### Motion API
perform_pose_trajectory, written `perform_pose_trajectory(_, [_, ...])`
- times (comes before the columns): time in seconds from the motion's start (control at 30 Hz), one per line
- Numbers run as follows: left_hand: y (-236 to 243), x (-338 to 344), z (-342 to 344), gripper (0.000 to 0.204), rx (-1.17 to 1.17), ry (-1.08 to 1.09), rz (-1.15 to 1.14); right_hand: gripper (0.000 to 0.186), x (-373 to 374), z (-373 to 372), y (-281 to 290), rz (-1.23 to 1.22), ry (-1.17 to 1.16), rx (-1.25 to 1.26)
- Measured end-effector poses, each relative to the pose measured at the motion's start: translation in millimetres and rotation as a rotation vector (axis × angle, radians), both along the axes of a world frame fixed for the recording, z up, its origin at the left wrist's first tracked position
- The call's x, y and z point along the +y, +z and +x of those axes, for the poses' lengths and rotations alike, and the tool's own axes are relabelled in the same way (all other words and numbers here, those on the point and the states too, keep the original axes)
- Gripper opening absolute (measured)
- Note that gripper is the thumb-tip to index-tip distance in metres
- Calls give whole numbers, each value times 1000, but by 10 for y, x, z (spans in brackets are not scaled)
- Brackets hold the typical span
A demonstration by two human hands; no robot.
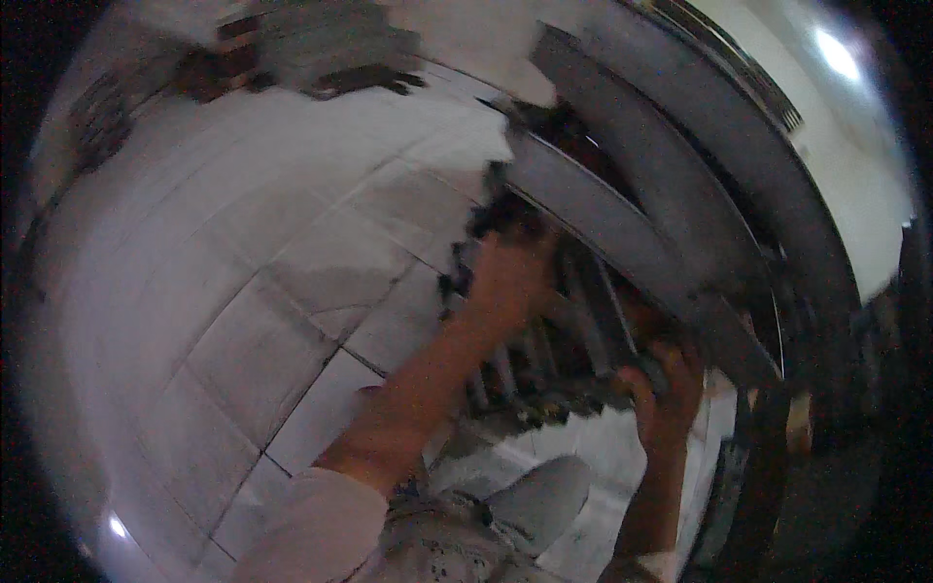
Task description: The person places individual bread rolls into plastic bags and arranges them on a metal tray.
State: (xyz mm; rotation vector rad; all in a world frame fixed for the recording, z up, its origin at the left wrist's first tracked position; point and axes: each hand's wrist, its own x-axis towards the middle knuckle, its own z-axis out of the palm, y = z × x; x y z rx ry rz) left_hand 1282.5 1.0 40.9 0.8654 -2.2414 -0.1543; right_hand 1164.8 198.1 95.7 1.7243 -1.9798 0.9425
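A dark slatted frame with a jagged lower edge lies low in front of me, under grey metal panels. My left hand reaches in at its far left corner, by the lowest panel. Its fingers are lost in shadow and blur, so I cannot tell whether they grip anything. At the frame's near right corner is my right hand, thumb and fingers bent around the edge. The frame's exact kind is too dark and smeared to tell.
Large pale floor tiles with darker smudges spread to the left. Grey metal panels rise in tiers at the right. A stack of flat greyish pieces stands at the far left. My bent knee is close below the frame.
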Motion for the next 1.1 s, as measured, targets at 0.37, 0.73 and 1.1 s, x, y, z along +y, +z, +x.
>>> perform_pose_trajectory(0.37, [-136, -43, -110, 50, 73, -59, -58, 40, -1, -125, -60, -65, 14, 133])
perform_pose_trajectory(0.73, [-97, 68, -69, 43, 323, -107, -40, 30, 354, -253, 112, -182, -2, 164])
perform_pose_trajectory(1.1, [255, 1133, -559, 20, 349, -453, -214, 29, 496, -988, 377, -217, -374, 417])
